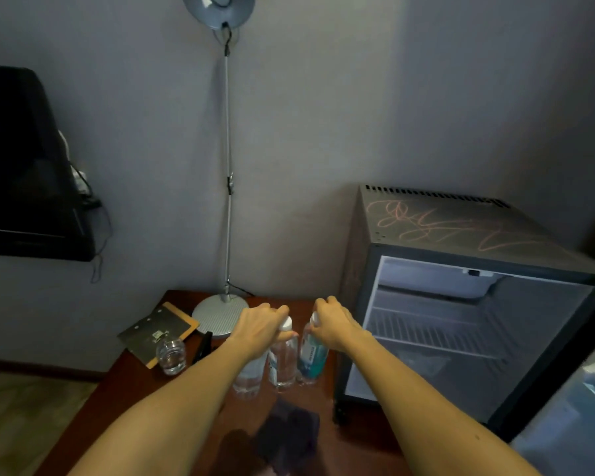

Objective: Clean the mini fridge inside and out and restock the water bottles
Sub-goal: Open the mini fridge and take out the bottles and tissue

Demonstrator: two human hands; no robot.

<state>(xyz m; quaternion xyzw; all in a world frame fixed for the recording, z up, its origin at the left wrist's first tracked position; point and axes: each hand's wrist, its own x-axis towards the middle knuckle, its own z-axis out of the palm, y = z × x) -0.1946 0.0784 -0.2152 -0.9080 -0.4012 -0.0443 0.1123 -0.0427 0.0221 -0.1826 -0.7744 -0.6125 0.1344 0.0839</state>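
Head view, left grip: my left grip [259,326] is curled over the white cap of the middle bottle [284,359]. A clear bottle [251,372] stands under my wrist, and I cannot tell whether I hold that one too.
Head view, right grip: my right grip [330,321] is closed round the neck of the blue-label bottle [312,359].
Bottles: all three stand upright and close together on the table [134,389], just left of the mini fridge [426,235].
Mini fridge: its door [571,424] is swung open at the near right. The wire shelf [433,341] is bare, and pink scribbles mark the top.
Cloth: a dark cloth [289,438] lies on the table near me.
Step in hand: restocking, I judge; I am taking the bottles by their tops to carry them right.
Doing it well: lift straight up so that neighbours do not topple. Hold below the cap rather than on it, since a cap can slip. Set each bottle down flat on the wire, towards the far side first.
Risk: the scribbles suggest that the outside needs wiping yet.
Nearby: a glass [170,355] and a lamp base [220,314] stand at the far left.
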